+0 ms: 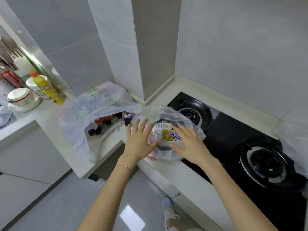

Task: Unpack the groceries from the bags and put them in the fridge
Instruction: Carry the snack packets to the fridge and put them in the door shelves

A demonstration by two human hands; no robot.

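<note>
Two bags sit on the worktop (pixel 50 117). The clear bag (pixel 166 112) is on the right, touching the black glass hob (pixel 233 130). The white printed bag (pixel 86 105) on the left holds bottles (pixel 100 125). My left hand (pixel 139 140) and right hand (pixel 190 144), fingers spread, press the clear bag's sides, gripping nothing. Film is thin, crinkly, probably slippery. The packets (pixel 164 132) look light and soft, so I'd pinch a packet edge.

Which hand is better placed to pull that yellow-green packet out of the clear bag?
Probably the right hand: its fingers reach over the packet at the clear bag's opening. The left hand lies against the bag's left side, better suited to steadying it.
</note>
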